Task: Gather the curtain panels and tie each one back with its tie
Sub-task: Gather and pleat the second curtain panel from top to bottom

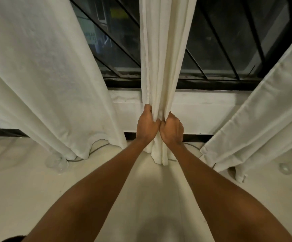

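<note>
A cream middle curtain panel [162,55] hangs bunched into narrow folds in front of the window. My left hand [147,125] grips the bundle from its left side and my right hand [171,129] grips it from the right, knuckles nearly touching, just below the sill. The gathered hem [159,157] hangs between my forearms near the floor. A wide white left panel [37,75] hangs loose, and a right panel [257,119] slants down at the right. No tie is visible.
A dark barred window [220,49] sits behind the curtains above a white sill [204,100]. A thin cable [96,149] runs on the pale floor by the left panel's hem. Small objects [285,168] lie on the floor at the far right.
</note>
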Demonstrator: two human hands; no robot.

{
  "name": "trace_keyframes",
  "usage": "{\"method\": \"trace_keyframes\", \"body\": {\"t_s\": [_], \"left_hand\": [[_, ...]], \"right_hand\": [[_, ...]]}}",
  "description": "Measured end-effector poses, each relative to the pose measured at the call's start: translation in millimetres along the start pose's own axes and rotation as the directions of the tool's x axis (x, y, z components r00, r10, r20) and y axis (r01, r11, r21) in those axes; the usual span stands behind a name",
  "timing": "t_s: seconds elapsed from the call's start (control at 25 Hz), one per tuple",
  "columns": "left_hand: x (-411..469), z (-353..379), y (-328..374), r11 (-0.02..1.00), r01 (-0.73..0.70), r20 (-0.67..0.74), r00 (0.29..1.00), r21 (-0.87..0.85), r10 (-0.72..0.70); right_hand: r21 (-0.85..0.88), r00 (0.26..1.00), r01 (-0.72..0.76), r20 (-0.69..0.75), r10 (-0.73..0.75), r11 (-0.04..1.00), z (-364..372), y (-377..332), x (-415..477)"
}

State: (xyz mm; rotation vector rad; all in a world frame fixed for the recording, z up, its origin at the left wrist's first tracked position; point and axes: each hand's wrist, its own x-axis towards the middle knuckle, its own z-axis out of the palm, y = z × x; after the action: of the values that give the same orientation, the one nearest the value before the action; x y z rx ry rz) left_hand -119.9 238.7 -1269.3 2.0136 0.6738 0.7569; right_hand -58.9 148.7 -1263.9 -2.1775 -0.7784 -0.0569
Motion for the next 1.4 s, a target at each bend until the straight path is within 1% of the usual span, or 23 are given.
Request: {"method": "trace_keyframes", "body": {"t_s": [0.04,0.12,0.16,0.24,0.28,0.32,0.4,0.44,0.48,0.56,0.64,0.68,0.72,0.76,0.8,0.84,0.88,0.92,0.96,1.08,1.24,1.32,1.4], "left_hand": [[-4,-2,-3,0.997,0.048,0.087,0.995,-0.053,-0.043],[-12,-1,-21,0.993,0.116,0.247,0.963,-0.019,-0.108],[-19,2,-32,0.993,0.113,0.247,0.962,0.030,-0.117],[-33,21,-64,0.991,0.118,0.188,0.974,0.061,-0.127],[-42,33,-78,0.989,0.149,0.146,0.978,0.017,-0.150],[-48,48,-92,0.985,0.170,0.111,0.979,0.005,-0.169],[-56,57,-104,0.974,0.212,0.103,0.970,0.082,-0.220],[-55,50,-98,0.973,0.206,0.091,0.972,0.104,-0.215],[-57,40,-96,0.959,0.245,0.078,0.963,0.144,-0.258],[-55,19,-93,0.902,0.342,-0.018,0.936,0.264,-0.350],[-54,4,-98,0.855,0.423,-0.076,0.904,0.300,-0.421],[-56,6,-98,0.868,0.404,-0.044,0.911,0.288,-0.410],[-57,10,-99,0.895,0.385,0.006,0.918,0.228,-0.396],[-61,17,-97,0.921,0.377,0.053,0.922,0.099,-0.383],[-65,26,-104,0.932,0.349,0.099,0.928,0.099,-0.358],[-67,26,-107,0.945,0.296,0.077,0.948,0.141,-0.309],[-67,18,-106,0.966,0.174,0.085,0.978,0.194,-0.193],[-66,11,-105,0.971,0.104,0.130,0.982,0.217,-0.135],[-65,3,-100,0.976,0.092,0.137,0.983,0.198,-0.121],[-53,-16,-77,0.986,0.144,0.073,0.986,0.083,-0.150],[-39,-20,-53,0.961,0.148,-0.033,0.989,0.234,-0.145],[-39,-25,-56,0.950,0.191,-0.092,0.981,0.247,-0.173],[-47,-38,-63,0.948,0.205,-0.135,0.975,0.244,-0.176]], "right_hand": [[0.065,0.999,-0.015,0.038,0.012,0.998,-2,1,-4],[0.116,0.991,-0.075,0.123,0.060,0.990,-2,11,-12],[0.090,0.986,-0.096,0.145,0.082,0.991,5,23,-13],[-0.011,0.977,-0.115,0.180,0.115,0.993,25,40,-23],[-0.020,0.975,-0.116,0.190,0.118,0.993,35,45,-29],[0.024,0.976,-0.113,0.192,0.107,0.993,46,49,-34],[0.117,0.974,-0.120,0.205,0.094,0.986,57,52,-42],[0.119,0.972,-0.123,0.214,0.096,0.985,55,50,-42],[0.112,0.969,-0.138,0.221,0.110,0.984,55,54,-42],[0.061,0.968,-0.199,0.167,0.186,0.978,50,64,-39],[0.062,0.957,-0.287,0.070,0.283,0.956,50,64,-42],[0.133,0.946,-0.321,0.098,0.310,0.938,53,58,-48],[0.212,0.947,-0.306,0.164,0.275,0.928,58,50,-55],[0.233,0.953,-0.263,0.213,0.214,0.936,60,41,-61],[0.248,0.964,-0.200,0.225,0.145,0.948,64,37,-64],[0.228,0.968,-0.152,0.233,0.098,0.962,66,37,-65],[0.231,0.963,-0.130,0.261,0.067,0.964,66,40,-64],[0.203,0.954,-0.111,0.297,0.047,0.973,61,43,-63],[0.183,0.948,-0.106,0.316,0.044,0.977,57,49,-59],[0.180,0.955,-0.112,0.292,0.056,0.977,41,47,-43],[0.224,0.963,-0.092,0.267,0.029,0.970,38,37,-33],[0.213,0.957,-0.098,0.289,0.033,0.972,39,40,-33],[0.185,0.966,-0.083,0.255,0.034,0.979,40,49,-32]]}}
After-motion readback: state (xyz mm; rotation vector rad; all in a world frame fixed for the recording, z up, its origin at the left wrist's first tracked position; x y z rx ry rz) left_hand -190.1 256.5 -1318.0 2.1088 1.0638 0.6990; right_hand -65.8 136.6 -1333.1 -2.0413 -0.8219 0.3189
